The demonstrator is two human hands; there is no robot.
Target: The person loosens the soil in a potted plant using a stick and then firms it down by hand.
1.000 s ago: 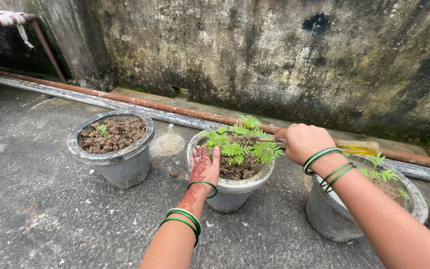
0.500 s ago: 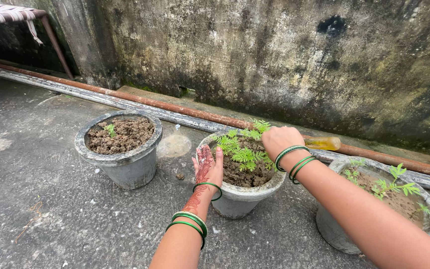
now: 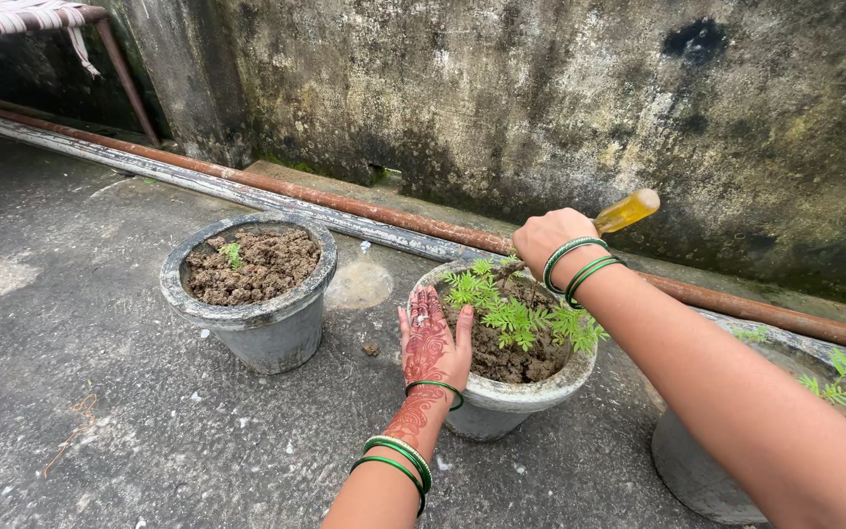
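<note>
With the left hand flat against the centre pot rim and the right hand gripping a yellow-handled tool, a careless jab could sever the seedling roots.

Outdoor yard, flat daylight. Stained, mossy concrete wall behind. Grey, rough concrete floor with small debris. Rusty pipe beside a pale metal rail along the wall's base. Cot with a striped top and a rusty leg, top left.
</note>
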